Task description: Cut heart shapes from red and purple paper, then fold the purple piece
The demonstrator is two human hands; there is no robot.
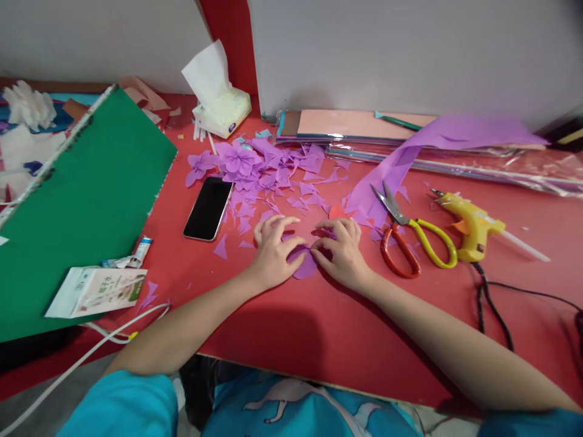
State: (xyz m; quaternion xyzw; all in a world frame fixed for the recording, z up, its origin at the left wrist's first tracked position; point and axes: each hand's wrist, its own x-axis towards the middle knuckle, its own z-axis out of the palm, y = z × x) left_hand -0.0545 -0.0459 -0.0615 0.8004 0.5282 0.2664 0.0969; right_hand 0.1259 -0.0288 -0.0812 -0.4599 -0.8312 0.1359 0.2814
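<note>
Both hands meet over a purple paper piece [306, 266] low on the red table. My left hand [274, 254] pinches its left side between thumb and fingers. From the other side, my right hand [340, 252] grips it with thumb and forefinger, the other fingers curled. Much of the piece is hidden under the fingers. Just beyond my right hand lies a small red-orange paper piece [337, 212]. Purple paper flowers [239, 159] and many cut scraps [273, 194] are heaped further back.
Scissors [401, 221] with red and yellow handles lie open at the right, beside a yellow glue gun [473, 224] with a black cord. A phone [208, 209] lies left. Behind are a tissue pack [224, 112] and a purple paper strip [396, 167]. A green board [91, 206] fills the left.
</note>
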